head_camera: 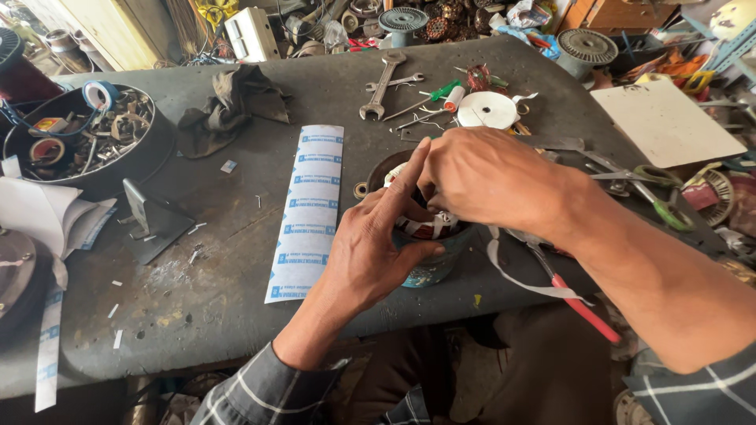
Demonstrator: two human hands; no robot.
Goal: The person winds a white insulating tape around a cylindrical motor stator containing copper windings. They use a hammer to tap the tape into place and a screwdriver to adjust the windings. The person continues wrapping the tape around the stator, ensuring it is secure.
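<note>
We hold the round motor stator (429,236) at the near edge of the desk (236,260): left hand (370,252) cupped against its side, forefinger raised; right hand (488,177) closed over its top, fingertips hidden. We judge insulation fitting into the winding is in hand; the next move calls for steady support; the printed insulation paper strip (309,208) lies just beside, left.

Both hands are brought together near the middle. The left hand (370,248) is raised from the near edge, index finger extended upward, thumb spread. The right hand (488,177) is curled palm-down, forearm angled in from the right.
</note>
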